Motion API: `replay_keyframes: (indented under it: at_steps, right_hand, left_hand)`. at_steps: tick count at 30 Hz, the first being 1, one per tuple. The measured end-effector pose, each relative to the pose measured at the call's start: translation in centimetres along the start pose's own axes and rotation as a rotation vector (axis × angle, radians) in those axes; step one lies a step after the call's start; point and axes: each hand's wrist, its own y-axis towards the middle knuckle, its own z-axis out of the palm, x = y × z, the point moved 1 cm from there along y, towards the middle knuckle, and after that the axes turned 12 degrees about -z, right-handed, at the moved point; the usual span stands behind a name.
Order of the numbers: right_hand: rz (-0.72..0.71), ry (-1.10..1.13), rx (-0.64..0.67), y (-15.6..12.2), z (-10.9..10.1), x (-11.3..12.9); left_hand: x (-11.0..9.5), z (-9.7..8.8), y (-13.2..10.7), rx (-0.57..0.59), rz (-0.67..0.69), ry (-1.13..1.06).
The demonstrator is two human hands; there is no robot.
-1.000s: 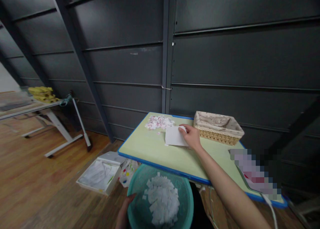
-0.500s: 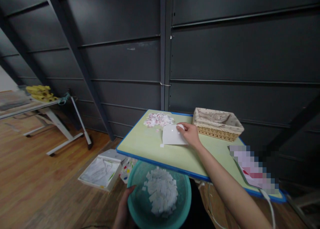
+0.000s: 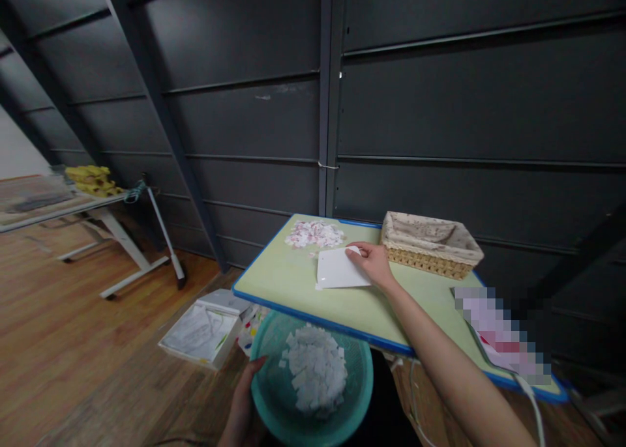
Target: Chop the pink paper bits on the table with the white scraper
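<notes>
Sweeping card shifted nearer the front edge; basin held below

Comparing this moment with the two earlier views, we find the right hand (image 3: 374, 264) drawn slightly back from the heap of pink-and-white paper scraps (image 3: 313, 234), taking the white card (image 3: 340, 269) with it. The card now lies flatter on the green worktop (image 3: 293, 281) and a little farther from the heap than a second ago; a few stray scraps sit near its far-left corner. The hand is closed on the card's right edge, thumb on top and fingers curled under or behind, pinching it. We judge this to be a scraping stroke in progress, the card serving as a pusher to bring scraps toward the blue front rim.

The left hand (image 3: 244, 404) grips the near-left rim of the teal basin (image 3: 359, 395), fingers wrapped over the edge. The basin sits just under the worktop's front edge, as before, already loaded with white paper pieces (image 3: 315, 375). Most of the pink heap remains on the worktop, so we judge the clearing far from complete.

Limits of observation: the left hand is cut by the lower frame edge, and only its fingertips and part of the back show. The underside fingers of the right hand are hidden by the card. A pixelated patch covers an item at the right of the worktop. The wicker basket (image 3: 430, 245) shows a cloth lining; its contents we cannot make out
</notes>
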Motion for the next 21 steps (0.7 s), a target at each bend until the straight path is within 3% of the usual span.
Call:
replay_keyframes:
  at_steps: [3,7,12,17,21]
  right_hand:
    - [0.074,0.081,0.057,-0.1,0.0,0.2]
    - [0.122,0.125,0.009,0.0,-0.1,0.3]
    - [0.198,0.205,0.115,-0.2,0.2,0.3]
    - [0.222,0.272,0.019,-0.2,0.1,0.0]
    - [0.220,0.270,0.138,-0.4,0.4,0.2]
  left_hand:
    - [-0.1,0.2,-0.1,0.012,0.032,-0.013]
    - [-0.2,0.6,-0.4,0.010,0.004,-0.048]
    - [0.0,0.6,-0.6,0.043,0.002,-0.064]
    - [0.0,0.7,-0.8,0.020,0.002,-0.069]
    - [-0.1,1.1,-1.1,0.026,-0.003,-0.070]
